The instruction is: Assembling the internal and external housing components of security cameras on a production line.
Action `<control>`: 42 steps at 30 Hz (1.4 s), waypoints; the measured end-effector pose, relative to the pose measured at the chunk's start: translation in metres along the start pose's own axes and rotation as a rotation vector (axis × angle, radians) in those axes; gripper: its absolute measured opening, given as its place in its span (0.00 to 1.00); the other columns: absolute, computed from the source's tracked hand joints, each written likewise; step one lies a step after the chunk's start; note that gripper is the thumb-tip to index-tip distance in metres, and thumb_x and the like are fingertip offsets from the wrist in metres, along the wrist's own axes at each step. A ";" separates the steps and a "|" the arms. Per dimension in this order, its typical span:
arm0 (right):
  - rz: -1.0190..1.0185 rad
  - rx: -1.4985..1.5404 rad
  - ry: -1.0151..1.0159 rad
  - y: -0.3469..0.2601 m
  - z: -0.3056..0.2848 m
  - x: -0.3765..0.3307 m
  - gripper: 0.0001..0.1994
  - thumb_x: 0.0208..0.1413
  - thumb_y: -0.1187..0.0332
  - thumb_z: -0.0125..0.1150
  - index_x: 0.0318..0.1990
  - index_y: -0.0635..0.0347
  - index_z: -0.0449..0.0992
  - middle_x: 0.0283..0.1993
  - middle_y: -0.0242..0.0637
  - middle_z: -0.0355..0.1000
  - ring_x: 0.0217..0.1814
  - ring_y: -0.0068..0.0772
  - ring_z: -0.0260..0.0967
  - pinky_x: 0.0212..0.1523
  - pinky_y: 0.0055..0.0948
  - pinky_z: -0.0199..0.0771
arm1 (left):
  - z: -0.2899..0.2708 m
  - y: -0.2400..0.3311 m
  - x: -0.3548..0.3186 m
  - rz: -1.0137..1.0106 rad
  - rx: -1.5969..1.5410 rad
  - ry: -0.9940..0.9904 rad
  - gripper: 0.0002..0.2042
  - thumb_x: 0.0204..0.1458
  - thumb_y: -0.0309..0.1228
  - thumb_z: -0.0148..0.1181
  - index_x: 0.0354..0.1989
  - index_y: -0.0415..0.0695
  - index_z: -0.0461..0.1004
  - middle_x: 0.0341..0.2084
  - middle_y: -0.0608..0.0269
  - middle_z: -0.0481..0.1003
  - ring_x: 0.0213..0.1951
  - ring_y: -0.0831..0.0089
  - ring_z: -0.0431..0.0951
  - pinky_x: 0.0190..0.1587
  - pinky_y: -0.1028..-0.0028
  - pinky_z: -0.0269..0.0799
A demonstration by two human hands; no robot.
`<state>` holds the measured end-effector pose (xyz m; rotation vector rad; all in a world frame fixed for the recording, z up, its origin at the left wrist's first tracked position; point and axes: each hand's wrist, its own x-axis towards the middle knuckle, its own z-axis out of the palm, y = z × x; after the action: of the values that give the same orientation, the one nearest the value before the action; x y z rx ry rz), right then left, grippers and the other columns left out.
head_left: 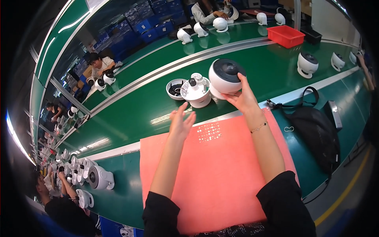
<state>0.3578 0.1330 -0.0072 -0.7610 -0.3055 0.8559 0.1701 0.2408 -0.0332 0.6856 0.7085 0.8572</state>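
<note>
My right hand [245, 96] grips a round white security camera [224, 81] with a black lens face, fingers around its right and lower side. The camera is at the green belt beyond the pink mat; whether its base touches the belt I cannot tell. Just left of it stands an opened white camera housing [196, 94] with a dark cylindrical part inside. Beside that lies a white half-shell [175, 89] with a black inside, joined by thin wires. My left hand [182, 123] is held below the opened housing, fingers apart, holding nothing.
Small round parts [209, 132] lie in rows on the pink mat [213, 177]. A black bag [316, 130] rests right of it. Finished-looking cameras [307, 65] and a red bin [285, 36] stand farther right. Several white cameras [100, 177] crowd the left, near a co-worker [63, 201].
</note>
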 end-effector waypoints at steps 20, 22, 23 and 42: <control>-1.056 -1.363 0.412 0.010 0.007 -0.005 0.43 0.45 0.68 0.63 0.65 0.54 0.41 0.60 0.56 0.42 0.57 0.60 0.47 0.57 0.49 0.49 | -0.070 0.048 0.009 0.300 0.260 0.063 0.20 0.48 0.43 0.48 0.40 0.37 0.64 0.34 0.43 0.74 0.33 0.56 0.78 0.36 0.65 0.78; -1.167 -1.384 0.067 0.009 0.007 -0.007 0.43 0.40 0.76 0.62 0.65 0.50 0.45 0.59 0.54 0.43 0.56 0.58 0.47 0.55 0.48 0.51 | -0.090 0.072 -0.003 0.331 0.422 0.008 0.19 0.49 0.43 0.46 0.36 0.37 0.68 0.28 0.52 0.76 0.29 0.65 0.79 0.32 0.69 0.78; -1.142 -1.358 -0.091 0.015 0.017 -0.013 0.43 0.39 0.77 0.62 0.65 0.47 0.46 0.58 0.53 0.44 0.56 0.58 0.47 0.54 0.49 0.51 | -0.104 0.085 -0.010 0.359 0.472 -0.026 0.19 0.49 0.43 0.46 0.35 0.37 0.70 0.30 0.53 0.76 0.30 0.68 0.79 0.30 0.71 0.78; -0.479 -1.198 -1.590 -0.018 0.098 -0.135 0.15 0.32 0.82 0.56 0.34 0.60 0.72 0.44 0.40 0.70 0.44 0.48 0.68 0.53 0.42 0.66 | -0.113 0.094 -0.067 -0.370 1.179 -1.089 0.18 0.56 0.39 0.52 0.43 0.34 0.74 0.35 0.66 0.76 0.37 0.79 0.72 0.43 0.76 0.67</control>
<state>0.2307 0.0687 0.0811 -0.8359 -2.4615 0.5757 0.0113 0.2563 -0.0079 1.7933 0.2340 -0.4347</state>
